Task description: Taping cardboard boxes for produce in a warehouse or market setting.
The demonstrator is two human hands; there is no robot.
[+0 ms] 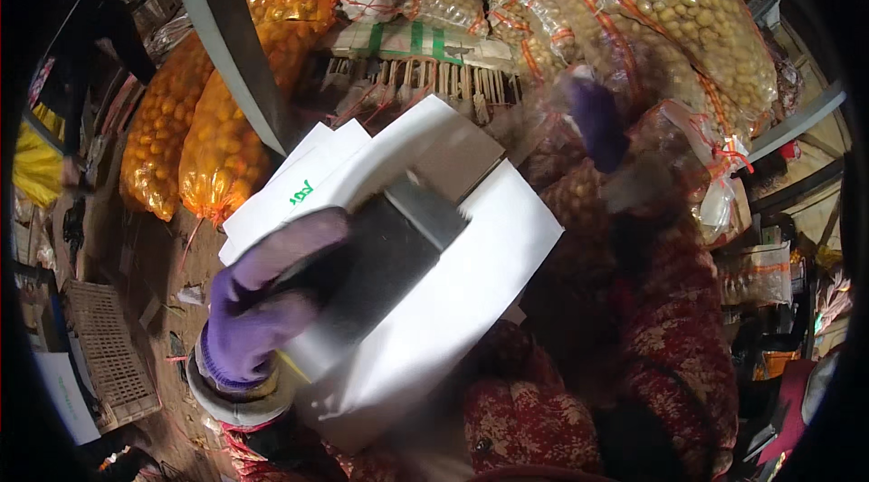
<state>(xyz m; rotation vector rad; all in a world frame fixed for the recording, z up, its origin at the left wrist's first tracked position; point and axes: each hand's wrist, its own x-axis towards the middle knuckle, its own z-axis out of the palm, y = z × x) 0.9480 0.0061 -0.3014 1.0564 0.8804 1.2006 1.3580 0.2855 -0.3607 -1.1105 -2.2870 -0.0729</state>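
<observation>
My left hand [271,299], in a purple glove, has its fingers and thumb around a black object with a grey end [387,251]. Motion blur keeps me from telling what this object is. It lies across a white carton [434,319] with brown inner faces, tilted in front of my body. White flaps [299,190] spread out past my left fingers, one with green handwriting. My right hand [597,122], also gloved in purple, is raised on the right, apart from the carton and before the potato bags. It is blurred, and its fingers cannot be made out.
Orange net bags of round produce [227,136] stand at left beside a grey metal post [224,34]. Clear bags of potatoes [692,27] are piled ahead and right. A stack of flattened cartons [421,41] lies ahead. A woven crate [108,346] sits lower left; another person [88,41] is far left.
</observation>
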